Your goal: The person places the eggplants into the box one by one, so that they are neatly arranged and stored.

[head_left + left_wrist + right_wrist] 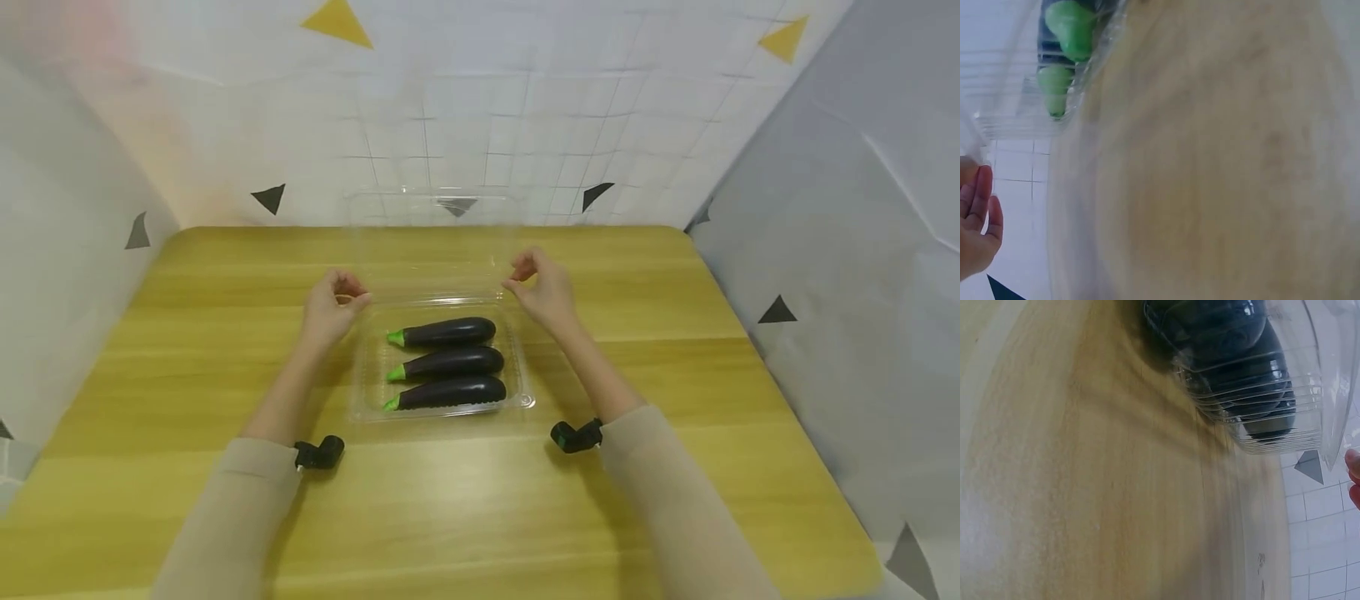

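A clear plastic clamshell container (360, 367) lies on the table with its lid (431, 250) raised at the back. Inside its base are three dark eggplants, the rear one (450, 332), the middle one (457, 362) and the front one (457, 392), green stems to the left. My left hand (330, 308) pinches the container's left edge by the hinge, fingertips at the plastic corner in the left wrist view. On the other side my right hand (546, 292) has its fingers loosely bent close by the lid's right corner; a small gap separates fingertips (1352, 464) and plastic there.
The wooden table (450, 508) runs back to a white gridded wall (480, 117) with dark and yellow triangles. A pale panel (840, 208) stands along the right side. Black wrist cameras sit at the left cuff (318, 452) and right cuff (576, 437).
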Demonstrator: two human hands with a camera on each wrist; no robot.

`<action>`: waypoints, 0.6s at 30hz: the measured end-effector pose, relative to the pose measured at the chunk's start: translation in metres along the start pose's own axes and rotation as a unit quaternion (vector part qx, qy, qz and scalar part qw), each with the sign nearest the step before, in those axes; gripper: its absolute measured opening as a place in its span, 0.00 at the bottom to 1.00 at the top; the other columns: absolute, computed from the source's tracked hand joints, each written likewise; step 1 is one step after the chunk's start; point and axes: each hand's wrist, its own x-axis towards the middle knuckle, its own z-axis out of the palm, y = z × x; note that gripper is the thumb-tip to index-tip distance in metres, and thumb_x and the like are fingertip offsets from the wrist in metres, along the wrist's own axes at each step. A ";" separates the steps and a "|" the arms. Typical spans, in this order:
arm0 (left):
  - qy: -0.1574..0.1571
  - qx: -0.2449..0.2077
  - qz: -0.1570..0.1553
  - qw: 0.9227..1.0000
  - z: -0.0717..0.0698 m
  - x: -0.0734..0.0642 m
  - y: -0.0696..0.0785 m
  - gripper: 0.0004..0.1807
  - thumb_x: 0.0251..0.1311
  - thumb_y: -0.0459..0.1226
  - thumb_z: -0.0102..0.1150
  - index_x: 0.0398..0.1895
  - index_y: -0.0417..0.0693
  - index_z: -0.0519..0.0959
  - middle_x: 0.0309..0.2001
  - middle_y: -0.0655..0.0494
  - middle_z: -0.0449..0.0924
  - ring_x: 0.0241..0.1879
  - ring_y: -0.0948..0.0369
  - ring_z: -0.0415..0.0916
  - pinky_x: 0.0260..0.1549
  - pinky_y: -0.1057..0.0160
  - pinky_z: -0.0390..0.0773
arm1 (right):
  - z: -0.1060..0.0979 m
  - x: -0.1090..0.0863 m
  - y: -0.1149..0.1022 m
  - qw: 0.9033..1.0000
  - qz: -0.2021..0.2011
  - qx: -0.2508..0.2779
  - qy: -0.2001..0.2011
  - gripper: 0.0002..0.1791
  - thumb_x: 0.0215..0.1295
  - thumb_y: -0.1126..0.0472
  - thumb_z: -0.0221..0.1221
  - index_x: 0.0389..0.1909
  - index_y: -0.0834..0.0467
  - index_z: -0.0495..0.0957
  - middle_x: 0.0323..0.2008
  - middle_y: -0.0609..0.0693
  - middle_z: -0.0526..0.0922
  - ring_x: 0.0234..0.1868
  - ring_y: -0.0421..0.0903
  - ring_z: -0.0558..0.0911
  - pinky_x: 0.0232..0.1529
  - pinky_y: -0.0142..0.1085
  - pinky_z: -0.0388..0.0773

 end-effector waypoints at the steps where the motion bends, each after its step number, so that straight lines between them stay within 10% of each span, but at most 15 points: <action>1: -0.005 -0.001 0.005 1.000 0.000 0.001 0.001 0.11 0.61 0.29 0.62 0.42 0.34 0.71 0.42 0.43 0.79 0.45 0.53 0.74 0.50 0.55 0.75 | 0.000 0.000 0.001 1.000 -0.002 -0.002 0.003 0.17 0.53 0.65 0.71 0.38 0.61 0.73 0.31 0.54 0.83 0.36 0.54 0.82 0.42 0.44 0.76; 18: 0.047 -0.013 0.059 0.997 0.000 0.008 0.013 0.10 0.60 0.28 0.62 0.40 0.34 0.72 0.38 0.46 0.76 0.42 0.56 0.74 0.49 0.59 0.75 | -0.003 -0.005 0.007 0.999 -0.022 -0.021 0.014 0.17 0.52 0.64 0.72 0.38 0.61 0.74 0.30 0.53 0.84 0.33 0.51 0.82 0.39 0.43 0.75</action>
